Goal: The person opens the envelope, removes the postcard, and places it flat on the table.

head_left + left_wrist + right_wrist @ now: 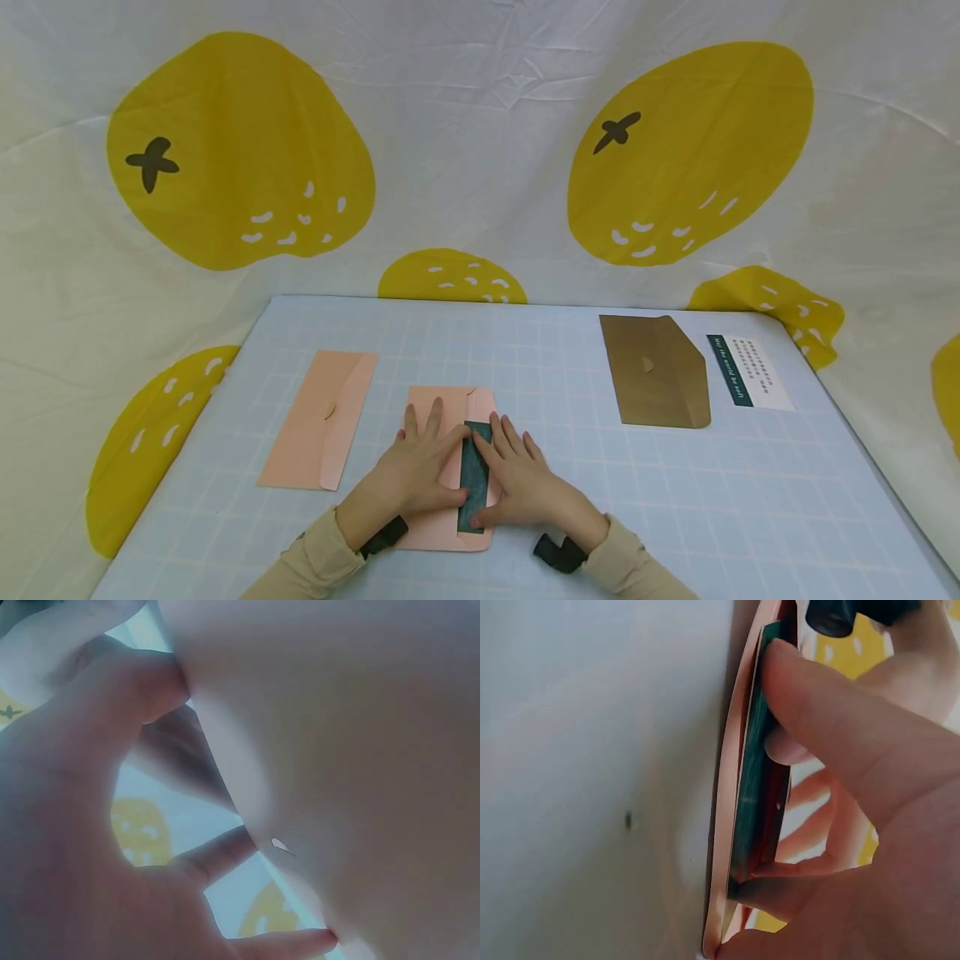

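Note:
In the head view, a pink envelope [427, 535] lies near the front of the table, its flap side up. A dark green card [474, 479] sits partly inside its opening. My left hand [405, 477] rests on the envelope with fingers spread, thumb and index fingertip at the opening's edge beside the card. My right hand [527, 483] presses on the card with thumb and index finger, the other fingers stretched forward over the flap. In the right wrist view, the thumb touches the upper part of the green card [756, 757], which stands slightly off the envelope's flap [724, 810].
A second pink envelope [311, 421] lies to the left. At the back right is a brown envelope [652, 375], beside a white card [761, 375] with a green printed band. A patterned cloth [472, 167] hangs behind the gridded table [600, 483].

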`<state>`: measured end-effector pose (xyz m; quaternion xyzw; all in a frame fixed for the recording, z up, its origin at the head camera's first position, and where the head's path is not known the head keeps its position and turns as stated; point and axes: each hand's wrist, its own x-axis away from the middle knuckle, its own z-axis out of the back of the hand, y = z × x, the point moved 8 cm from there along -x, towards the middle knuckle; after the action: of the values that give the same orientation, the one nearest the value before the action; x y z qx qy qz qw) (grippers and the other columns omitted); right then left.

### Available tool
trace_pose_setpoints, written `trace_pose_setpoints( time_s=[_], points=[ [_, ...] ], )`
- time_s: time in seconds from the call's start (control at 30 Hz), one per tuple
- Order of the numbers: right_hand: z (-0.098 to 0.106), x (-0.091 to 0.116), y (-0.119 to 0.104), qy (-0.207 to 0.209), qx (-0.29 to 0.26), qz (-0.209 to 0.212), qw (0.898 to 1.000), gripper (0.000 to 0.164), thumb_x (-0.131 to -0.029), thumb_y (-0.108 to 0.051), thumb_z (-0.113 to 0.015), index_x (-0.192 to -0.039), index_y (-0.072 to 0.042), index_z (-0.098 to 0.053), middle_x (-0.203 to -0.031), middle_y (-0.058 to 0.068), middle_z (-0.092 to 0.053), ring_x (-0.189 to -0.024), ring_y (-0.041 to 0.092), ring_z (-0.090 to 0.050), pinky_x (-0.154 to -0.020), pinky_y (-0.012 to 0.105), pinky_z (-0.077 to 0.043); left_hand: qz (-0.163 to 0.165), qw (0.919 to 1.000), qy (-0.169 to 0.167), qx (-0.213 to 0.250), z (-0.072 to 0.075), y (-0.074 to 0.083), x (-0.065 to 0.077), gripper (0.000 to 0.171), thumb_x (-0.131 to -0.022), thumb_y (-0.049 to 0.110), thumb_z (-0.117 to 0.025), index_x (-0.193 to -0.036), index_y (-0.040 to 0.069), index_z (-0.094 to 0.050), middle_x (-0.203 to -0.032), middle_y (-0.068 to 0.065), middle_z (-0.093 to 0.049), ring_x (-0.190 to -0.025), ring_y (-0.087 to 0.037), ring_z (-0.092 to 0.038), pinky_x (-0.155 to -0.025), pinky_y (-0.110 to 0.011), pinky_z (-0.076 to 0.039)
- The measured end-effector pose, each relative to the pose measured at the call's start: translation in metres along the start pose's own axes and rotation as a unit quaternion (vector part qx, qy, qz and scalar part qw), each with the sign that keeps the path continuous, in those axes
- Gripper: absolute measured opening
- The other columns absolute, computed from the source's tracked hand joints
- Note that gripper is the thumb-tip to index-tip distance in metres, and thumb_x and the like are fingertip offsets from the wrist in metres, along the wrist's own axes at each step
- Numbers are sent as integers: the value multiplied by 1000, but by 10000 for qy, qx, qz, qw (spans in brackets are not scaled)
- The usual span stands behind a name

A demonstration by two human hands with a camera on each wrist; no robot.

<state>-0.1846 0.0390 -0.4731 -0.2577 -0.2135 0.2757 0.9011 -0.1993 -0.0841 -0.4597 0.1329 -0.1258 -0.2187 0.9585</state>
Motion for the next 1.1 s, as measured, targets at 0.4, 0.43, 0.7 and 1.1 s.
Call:
trace_pose_setpoints(
  time_s=[0.4, 0.43, 0.7, 1.1],
  points=[
    [6, 1, 4, 82, 45, -2, 10000, 111, -73, -39, -88, -155, 0, -25, -164, 22, -1, -151, 37, -2, -115, 60, -14, -124, 9997, 192, -104, 0, 1, -1, 74, -78, 55, -75, -138, 23, -47, -156, -31, -22, -132, -70, -19, -92, -67, -44],
    [6, 1, 4, 81, 22, -5, 10000, 111, -72, -38, -88, -155, 0, -25, -164, 22, -2, -151, 37, -2, -115, 60, -15, -125, 9997, 196, -106, 0, 1, -1, 74, -77, 55, -75, -138, 22, -47, -156, -31, -22, -132, -70, -19, -92, -67, -44],
    [24, -1, 7, 681, -681, -164, 9952, 97, -77, -31, -86, -151, 3, -34, -159, 24, -23, -144, 42, -26, -108, 60, -32, -72, 9996, 229, -141, 0, -1, 0, 75, -76, 55, -75, -138, 23, -47, -156, -30, -22, -132, -69, -20, -93, -66, -44],
    [39, -15, 32, 1506, -1238, -290, 9804, 55, -85, -25, -79, -129, 2, -59, -112, 10, -53, -103, 24, -49, -87, 43, -45, -8, 9996, 205, -180, -1, 0, -1, 75, -76, 56, -75, -137, 24, -47, -156, -30, -22, -133, -68, -21, -93, -66, -44]
  ],
)
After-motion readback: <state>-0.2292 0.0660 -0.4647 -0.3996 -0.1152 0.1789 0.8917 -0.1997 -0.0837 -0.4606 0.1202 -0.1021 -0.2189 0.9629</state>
